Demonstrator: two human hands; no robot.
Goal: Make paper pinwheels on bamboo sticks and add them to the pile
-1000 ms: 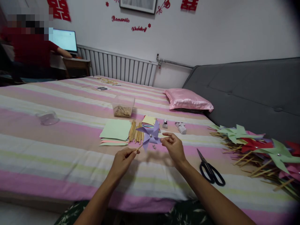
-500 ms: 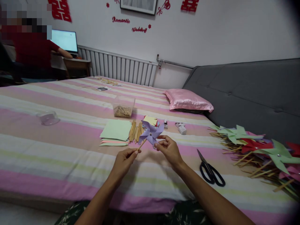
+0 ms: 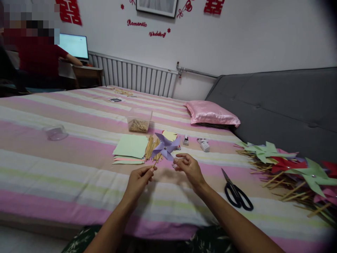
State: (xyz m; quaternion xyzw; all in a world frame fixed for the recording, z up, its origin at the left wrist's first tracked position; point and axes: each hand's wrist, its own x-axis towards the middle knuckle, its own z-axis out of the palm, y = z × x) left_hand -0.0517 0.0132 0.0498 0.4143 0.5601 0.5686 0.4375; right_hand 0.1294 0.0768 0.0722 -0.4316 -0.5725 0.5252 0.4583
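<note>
Since earlier, your purple pinwheel (image 3: 165, 146) drifts left; left hand (image 3: 138, 181) pinches its stick, right hand (image 3: 190, 169) fingers curled beside the blades. Squeezing could crease them.

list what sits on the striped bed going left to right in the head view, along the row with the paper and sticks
clear plastic lid → pale green paper sheets → bundle of wooden sticks → purple paper pinwheel held in the left hand → black-handled scissors → pile of finished green and red pinwheels
</note>
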